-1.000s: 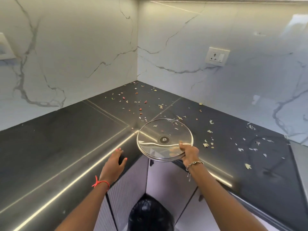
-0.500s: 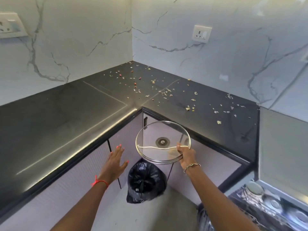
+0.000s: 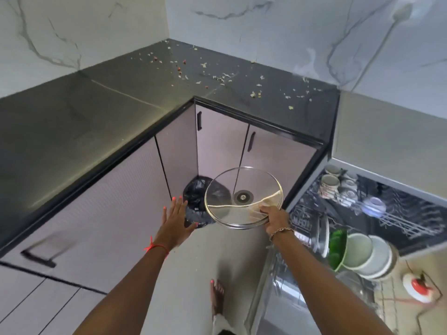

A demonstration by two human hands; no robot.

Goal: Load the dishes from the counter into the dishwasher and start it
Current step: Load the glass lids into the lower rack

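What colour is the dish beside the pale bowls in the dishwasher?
The dish is green; the head view shows it.

White marble walls point(image 3: 266, 25) meet a black L-shaped counter point(image 3: 72, 122) (crumb-strewn) over pale cabinets point(image 3: 108, 209).

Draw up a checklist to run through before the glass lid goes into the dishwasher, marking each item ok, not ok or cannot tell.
1. Right hand grips the glass lid by its rim: ok.
2. Left hand free to help: ok, open and holding nothing.
3. Dishwasher open: ok, it stands open to the right of the lid.
4. Free slot for the lid: cannot tell; bowls fill the visible part of the lower rack.
5. Lid free of scraps: cannot tell through the glare.
6. Way to the racks unobstructed: ok; the black bin bag is left of the lid.
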